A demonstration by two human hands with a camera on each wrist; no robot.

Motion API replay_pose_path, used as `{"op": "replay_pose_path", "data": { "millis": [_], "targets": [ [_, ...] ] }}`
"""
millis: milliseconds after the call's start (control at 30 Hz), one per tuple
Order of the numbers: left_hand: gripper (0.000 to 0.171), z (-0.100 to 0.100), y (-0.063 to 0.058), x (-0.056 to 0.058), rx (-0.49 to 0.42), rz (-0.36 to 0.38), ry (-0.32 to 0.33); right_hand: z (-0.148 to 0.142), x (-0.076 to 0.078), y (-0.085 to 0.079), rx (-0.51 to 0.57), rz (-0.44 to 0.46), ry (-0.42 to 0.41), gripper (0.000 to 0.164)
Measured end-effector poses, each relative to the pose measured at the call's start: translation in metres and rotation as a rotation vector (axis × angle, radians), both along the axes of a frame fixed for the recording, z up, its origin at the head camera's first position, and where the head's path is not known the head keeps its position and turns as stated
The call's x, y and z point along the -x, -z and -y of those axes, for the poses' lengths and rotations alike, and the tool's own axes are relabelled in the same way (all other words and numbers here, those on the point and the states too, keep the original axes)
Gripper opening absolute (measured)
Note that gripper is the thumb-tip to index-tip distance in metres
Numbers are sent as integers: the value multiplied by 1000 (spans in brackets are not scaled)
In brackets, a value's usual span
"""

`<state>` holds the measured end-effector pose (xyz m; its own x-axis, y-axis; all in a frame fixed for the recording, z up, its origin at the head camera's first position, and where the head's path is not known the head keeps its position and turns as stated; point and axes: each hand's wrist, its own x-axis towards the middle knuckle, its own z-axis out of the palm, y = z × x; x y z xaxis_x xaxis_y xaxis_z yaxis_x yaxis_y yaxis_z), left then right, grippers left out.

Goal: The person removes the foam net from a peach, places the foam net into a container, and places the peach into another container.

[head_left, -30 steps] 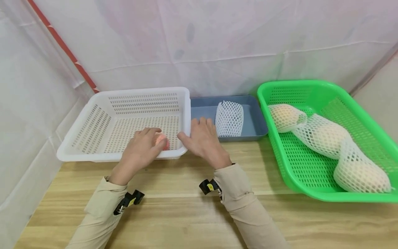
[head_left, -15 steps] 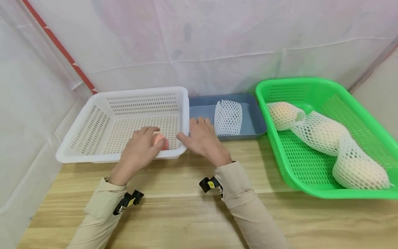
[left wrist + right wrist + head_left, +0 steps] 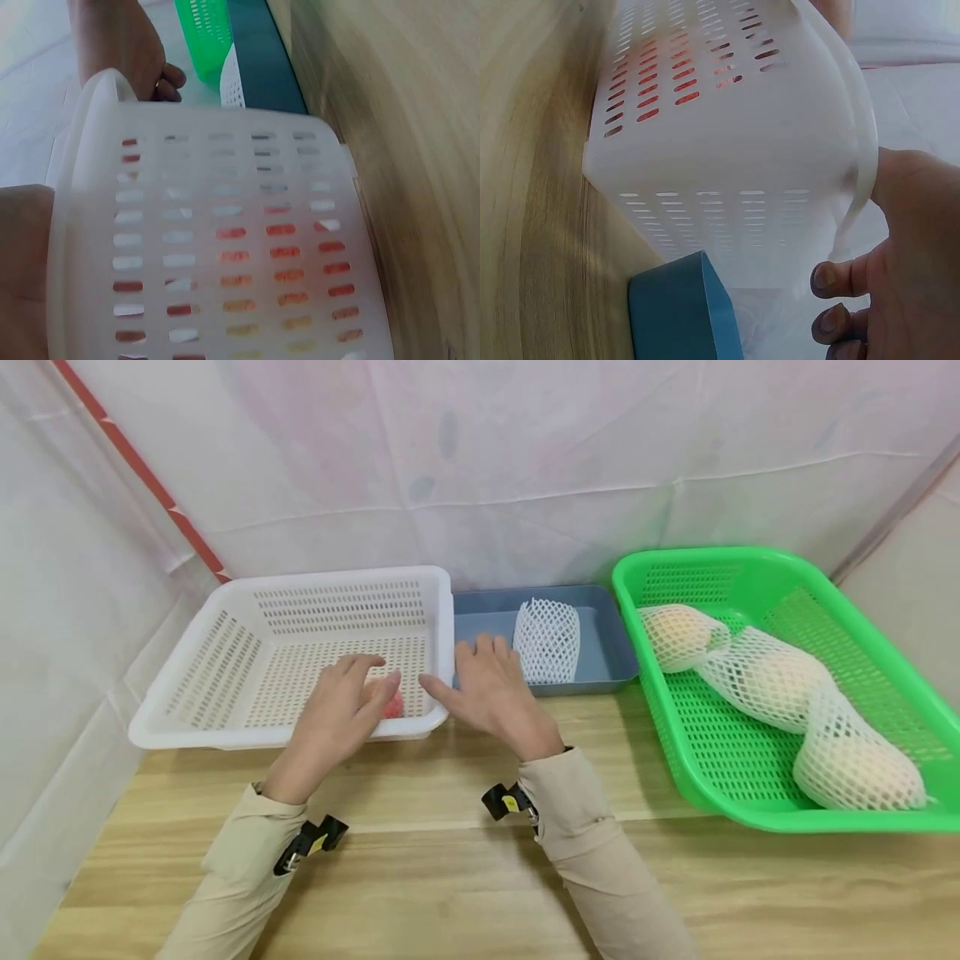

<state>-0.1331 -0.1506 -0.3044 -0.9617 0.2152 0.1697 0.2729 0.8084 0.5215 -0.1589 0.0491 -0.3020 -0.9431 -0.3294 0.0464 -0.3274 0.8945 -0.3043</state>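
Observation:
My left hand [image 3: 333,706] hangs over the front wall of a white plastic basket [image 3: 300,737], fingers forward and thumb apart. Partly behind the thumb, a round red-orange fruit [image 3: 392,706] lies in the basket's front right corner. Through the slots in the left wrist view, the fruit [image 3: 285,274] shows red, orange and yellow. My right hand [image 3: 491,689] straddles the basket's right rim, its thumb across the rim and its fingers loosely bent outside. Those fingers [image 3: 847,300] stand apart from the basket's outer wall in the right wrist view.
A blue-grey tray [image 3: 611,647] holding a white foam net sleeve [image 3: 547,642] stands between the white basket and a green basket [image 3: 682,752]. Three pale fruits in white foam nets [image 3: 858,764] lie in the green basket. A draped white sheet [image 3: 555,443] closes off the back.
My left thumb has lifted slightly and now covers more of the fruit. The right hand keeps its place at the rim. The head view has shifted a little.

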Motion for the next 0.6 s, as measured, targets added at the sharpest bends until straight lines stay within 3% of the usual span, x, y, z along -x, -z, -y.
{"op": "replay_pose_path", "data": {
  "millis": [100, 267, 333, 467, 600],
  "targets": [
    [43, -8, -2, 0, -99, -138, 30, -5, -5, -6, -20, -21, 1, 57],
    [22, -24, -9, 3, -220, -468, 130, -29, -19, -27, -59, -50, -12, 51],
    [17, -35, -11, 5, -240, -539, 178, -44, -26, -35, -78, -83, -22, 45],
    [15, -65, -13, 6, -250, -502, 273, -83, -40, -49, -103, -104, 5, 35],
    [19, -109, -12, 0, -177, -314, 295, -134, -52, -56, -122, 5, 105, 33]
  ]
}}
